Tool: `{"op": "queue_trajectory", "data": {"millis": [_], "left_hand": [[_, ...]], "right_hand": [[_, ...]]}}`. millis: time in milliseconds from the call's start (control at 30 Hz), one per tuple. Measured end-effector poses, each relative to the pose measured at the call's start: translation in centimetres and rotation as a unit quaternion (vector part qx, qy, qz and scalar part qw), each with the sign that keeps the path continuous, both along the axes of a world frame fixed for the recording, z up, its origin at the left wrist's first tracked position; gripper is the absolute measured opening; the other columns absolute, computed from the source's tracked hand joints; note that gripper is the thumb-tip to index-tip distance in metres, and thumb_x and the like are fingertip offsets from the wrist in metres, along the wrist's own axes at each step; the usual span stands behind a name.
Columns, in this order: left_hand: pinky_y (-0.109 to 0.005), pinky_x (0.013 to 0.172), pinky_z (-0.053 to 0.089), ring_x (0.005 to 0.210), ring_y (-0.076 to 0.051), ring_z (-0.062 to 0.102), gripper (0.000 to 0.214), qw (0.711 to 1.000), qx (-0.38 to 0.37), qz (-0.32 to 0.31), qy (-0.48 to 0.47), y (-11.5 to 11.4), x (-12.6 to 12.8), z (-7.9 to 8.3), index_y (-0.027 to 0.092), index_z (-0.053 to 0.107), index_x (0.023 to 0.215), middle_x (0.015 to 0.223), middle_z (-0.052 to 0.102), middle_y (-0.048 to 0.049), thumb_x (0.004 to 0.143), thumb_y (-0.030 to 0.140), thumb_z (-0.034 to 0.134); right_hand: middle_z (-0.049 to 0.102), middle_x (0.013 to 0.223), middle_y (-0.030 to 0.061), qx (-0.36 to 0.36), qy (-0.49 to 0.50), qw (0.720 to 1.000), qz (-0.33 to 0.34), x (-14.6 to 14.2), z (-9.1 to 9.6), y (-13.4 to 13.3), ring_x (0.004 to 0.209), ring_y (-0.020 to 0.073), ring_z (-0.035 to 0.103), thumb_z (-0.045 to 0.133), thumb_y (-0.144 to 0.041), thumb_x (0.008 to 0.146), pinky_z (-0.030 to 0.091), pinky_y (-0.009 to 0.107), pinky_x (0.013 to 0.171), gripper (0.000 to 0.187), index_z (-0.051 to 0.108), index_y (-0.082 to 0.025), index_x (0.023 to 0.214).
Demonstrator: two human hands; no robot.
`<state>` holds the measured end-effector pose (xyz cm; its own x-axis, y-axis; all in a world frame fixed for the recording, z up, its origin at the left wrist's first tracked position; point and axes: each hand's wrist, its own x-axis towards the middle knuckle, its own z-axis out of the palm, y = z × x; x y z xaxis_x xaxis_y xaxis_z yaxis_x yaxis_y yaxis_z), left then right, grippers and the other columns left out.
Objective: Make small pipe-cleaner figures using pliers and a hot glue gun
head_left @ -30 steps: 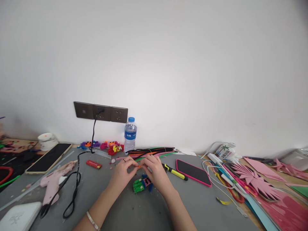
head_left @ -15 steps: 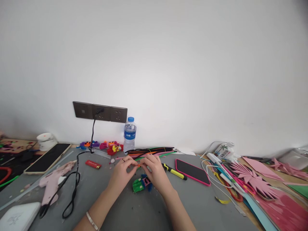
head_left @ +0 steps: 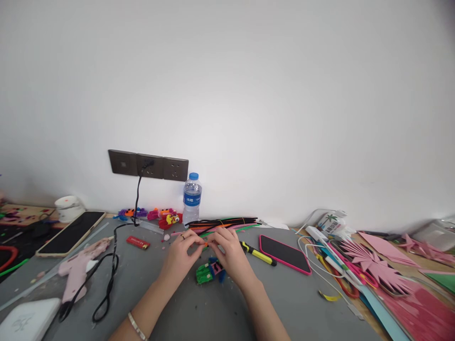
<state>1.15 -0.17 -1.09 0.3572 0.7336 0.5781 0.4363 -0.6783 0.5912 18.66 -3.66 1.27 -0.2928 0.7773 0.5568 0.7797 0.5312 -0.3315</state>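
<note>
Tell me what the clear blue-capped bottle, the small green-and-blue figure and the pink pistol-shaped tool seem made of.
Bottle: likely glossy plastic, being see-through. Figure: perhaps matte, fuzzy pipe cleaner, its ridged surface looking soft. Tool: probably hard plastic, its body smooth and moulded-looking.

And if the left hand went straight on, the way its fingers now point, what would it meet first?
The left hand would probably meet the right hand first: their fingertips face each other closely, seemingly with a small orange piece pinched between. Exact depth is unclear.

White wall [head_left: 284,118] behind grey tabletop [head_left: 185,308]
</note>
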Motion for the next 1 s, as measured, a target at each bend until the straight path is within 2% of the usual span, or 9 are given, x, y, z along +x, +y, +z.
{"op": "queue_trajectory", "data": {"millis": [233,400,600,767,900,1000], "left_hand": [[-0.028,0.071,0.051,0.079,-0.018,0.064,0.015,0.999,0.022,0.011,-0.033,-0.2,0.1,0.3,0.023,0.062,0.078,0.078,0.063,-0.0012,0.089,0.024,0.053],[-0.028,0.07,0.051,0.078,-0.018,0.064,0.016,0.999,0.025,0.026,-0.04,0.0,-0.2,0.3,0.023,0.065,0.083,0.081,0.064,-0.0025,0.091,0.027,0.053],[-0.027,0.066,0.05,0.078,-0.018,0.064,0.016,0.999,0.008,0.022,-0.037,0.2,-0.3,0.1,0.023,0.066,0.085,0.083,0.065,-0.0036,0.091,0.027,0.052],[-0.028,0.066,0.05,0.071,-0.017,0.062,0.019,0.999,-0.014,0.019,-0.022,-0.1,0.0,0.2,0.023,0.066,0.082,0.082,0.065,-0.0032,0.091,0.031,0.051],[-0.028,0.067,0.05,0.075,-0.019,0.062,0.023,0.999,-0.05,0.006,-0.008,-0.1,-0.1,0.3,0.023,0.067,0.083,0.083,0.064,-0.0039,0.092,0.034,0.049],[-0.029,0.07,0.049,0.08,-0.02,0.063,0.035,0.995,-0.093,-0.038,0.009,0.1,-1.0,0.8,0.022,0.068,0.083,0.085,0.066,-0.0055,0.096,0.038,0.04]], "right_hand": [[0.06,0.085,0.0021,-0.01,0.028,1.0,-0.004,0.2,0.0,-0.1,0.078,0.0171,0.053,0.049,-0.015,0.095,0.035,0.03,0.077,0.013,0.057,-0.022,0.088],[0.055,0.077,0.0005,-0.033,0.111,0.993,-0.028,0.7,0.0,0.1,0.073,0.017,0.052,0.049,-0.019,0.094,0.036,0.03,0.074,0.014,0.057,-0.022,0.084],[0.055,0.075,0.0011,-0.107,0.276,0.955,-0.006,1.0,-0.1,0.5,0.07,0.0167,0.05,0.05,-0.03,0.092,0.039,0.027,0.066,0.018,0.056,-0.02,0.078],[0.054,0.069,0.0006,-0.161,0.359,0.92,-0.005,1.1,-0.3,0.8,0.063,0.0153,0.046,0.057,-0.043,0.086,0.037,0.026,0.059,0.027,0.059,-0.019,0.075],[0.049,0.063,-0.0018,-0.2,0.415,0.887,0.003,1.3,-0.4,1.0,0.058,0.0134,0.041,0.062,-0.05,0.081,0.033,0.025,0.055,0.032,0.058,-0.019,0.073],[0.048,0.062,-0.0023,-0.204,0.435,0.877,0.0,1.5,-0.6,1.1,0.057,0.0128,0.041,0.065,-0.053,0.078,0.033,0.024,0.054,0.036,0.059,-0.019,0.073]]}}
